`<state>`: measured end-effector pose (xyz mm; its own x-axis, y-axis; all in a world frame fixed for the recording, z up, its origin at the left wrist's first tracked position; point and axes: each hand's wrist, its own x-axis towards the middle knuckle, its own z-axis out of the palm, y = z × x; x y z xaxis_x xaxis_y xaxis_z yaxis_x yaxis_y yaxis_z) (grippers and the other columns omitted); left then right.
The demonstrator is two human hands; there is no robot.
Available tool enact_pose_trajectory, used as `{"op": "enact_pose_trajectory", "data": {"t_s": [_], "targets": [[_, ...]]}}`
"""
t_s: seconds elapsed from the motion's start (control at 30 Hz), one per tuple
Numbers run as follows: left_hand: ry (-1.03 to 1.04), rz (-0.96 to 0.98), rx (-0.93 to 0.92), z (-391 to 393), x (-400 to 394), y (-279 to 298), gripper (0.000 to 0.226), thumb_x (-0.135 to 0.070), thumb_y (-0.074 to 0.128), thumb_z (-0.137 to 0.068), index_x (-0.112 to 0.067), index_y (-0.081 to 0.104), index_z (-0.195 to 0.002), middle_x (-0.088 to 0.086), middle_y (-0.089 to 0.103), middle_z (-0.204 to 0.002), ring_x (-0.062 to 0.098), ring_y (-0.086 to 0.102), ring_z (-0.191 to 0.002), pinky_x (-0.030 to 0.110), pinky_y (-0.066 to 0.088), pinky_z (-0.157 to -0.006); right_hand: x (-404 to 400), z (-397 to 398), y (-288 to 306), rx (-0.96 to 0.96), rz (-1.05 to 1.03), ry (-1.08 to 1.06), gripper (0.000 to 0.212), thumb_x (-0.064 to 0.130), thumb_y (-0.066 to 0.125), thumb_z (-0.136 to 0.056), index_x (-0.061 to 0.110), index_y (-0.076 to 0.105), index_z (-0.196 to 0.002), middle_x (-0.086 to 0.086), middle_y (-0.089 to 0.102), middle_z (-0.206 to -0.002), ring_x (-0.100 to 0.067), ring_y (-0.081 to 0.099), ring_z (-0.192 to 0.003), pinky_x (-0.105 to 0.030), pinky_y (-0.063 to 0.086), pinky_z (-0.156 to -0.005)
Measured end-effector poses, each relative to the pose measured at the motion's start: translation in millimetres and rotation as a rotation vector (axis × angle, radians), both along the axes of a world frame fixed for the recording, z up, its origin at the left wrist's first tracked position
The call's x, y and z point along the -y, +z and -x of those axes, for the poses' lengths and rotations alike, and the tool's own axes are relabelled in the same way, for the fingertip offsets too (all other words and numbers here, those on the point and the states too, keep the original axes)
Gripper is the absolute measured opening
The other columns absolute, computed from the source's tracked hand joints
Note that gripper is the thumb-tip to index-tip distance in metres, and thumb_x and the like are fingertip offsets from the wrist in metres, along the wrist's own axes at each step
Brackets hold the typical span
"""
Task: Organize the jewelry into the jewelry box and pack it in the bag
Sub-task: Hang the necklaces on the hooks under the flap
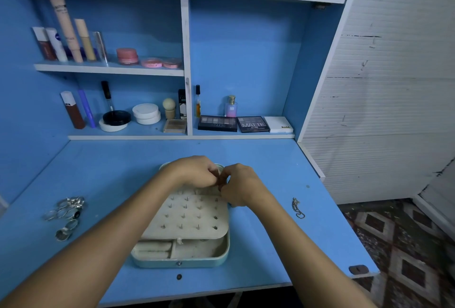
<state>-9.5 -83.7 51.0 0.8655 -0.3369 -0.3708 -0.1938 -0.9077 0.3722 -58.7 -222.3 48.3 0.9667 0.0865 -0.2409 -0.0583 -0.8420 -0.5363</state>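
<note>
Nearest to the desk's front edge lies the open jewelry box [181, 249], pale blue outside and cream inside, with its lower compartments showing at the near side. Over it rests a cream earring panel [189, 216] studded with rows of small earrings. To the left of the box, well apart on the blue desk [258, 246], sits a loose cluster of silver rings [66, 214]. To the right, also apart, lies a short chain [298, 208].

Both forearms reach in over the box. At the far end of the panel the left hand [194, 172] and the right hand [240, 184] meet, fingers of both curled tight and their tips touching as if pinching some small piece between them; what they hold is too small to make out, so I cannot tell.

Beyond, the blue shelves carry makeup: three flat palettes [246, 124] on the right with a small perfume bottle [231, 107] behind them, compacts and tubes on the left.
</note>
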Motion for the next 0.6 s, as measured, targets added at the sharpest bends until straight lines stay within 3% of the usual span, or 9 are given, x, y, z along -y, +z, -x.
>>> {"op": "enact_pose_trajectory", "data": {"t_s": [0.2,0.27,0.37,0.5,0.6], "targets": [[0.048,0.019,0.022,0.6,4.0,-0.4,0.017,-0.03,0.06,-0.088,-0.023,0.074,-0.095,0.001,0.071,-0.1,0.021,0.065,-0.095,0.034,0.053,-0.08,-0.1,-2.9,-2.5,-0.005,0.013,0.001,0.026,0.01,0.052,-0.085,0.013,0.067,-0.106,-0.013,0.068,-0.101,-0.03,0.072,-0.084,-0.039,0.062,-0.076],[0.05,-0.003,0.012,-1.0,3.9,-2.7,0.02,-0.029,0.058,-0.087,-0.018,0.073,-0.093,0.004,0.071,-0.098,0.022,0.065,-0.087,0.033,0.05,-0.072,0.0,-3.0,-2.8,-0.005,0.002,-0.006,0.025,0.01,0.052,-0.085,0.013,0.067,-0.105,-0.012,0.068,-0.1,-0.03,0.072,-0.083,-0.036,0.062,-0.073],[0.081,-0.012,0.01,-2.9,3.2,-4.7,0.021,-0.031,0.057,-0.087,-0.014,0.065,-0.079,0.005,0.057,-0.079,0.02,0.048,-0.069,0.034,0.037,-0.063,0.0,-2.6,-2.7,-0.004,-0.005,-0.004,0.025,0.011,0.053,-0.085,0.012,0.067,-0.105,-0.013,0.068,-0.1,-0.03,0.072,-0.083,-0.038,0.062,-0.075],[0.077,-0.016,-0.029,-2.9,5.4,0.1,0.011,-0.029,0.056,-0.086,-0.021,0.061,-0.08,0.004,0.049,-0.08,0.021,0.041,-0.071,0.035,0.032,-0.064,0.4,-2.5,-2.0,-0.008,0.009,0.002,0.025,0.01,0.052,-0.086,0.011,0.067,-0.106,-0.014,0.069,-0.1,-0.031,0.072,-0.084,-0.04,0.062,-0.077],[0.053,-0.043,-0.061,-3.0,7.7,2.1,0.02,-0.029,0.054,-0.084,-0.011,0.064,-0.082,0.005,0.051,-0.08,0.021,0.042,-0.071,0.035,0.033,-0.065,0.7,-1.9,-1.4,-0.01,0.001,-0.004,0.026,0.009,0.049,-0.086,0.011,0.067,-0.106,-0.014,0.069,-0.102,-0.031,0.072,-0.087,-0.038,0.061,-0.077]]}}
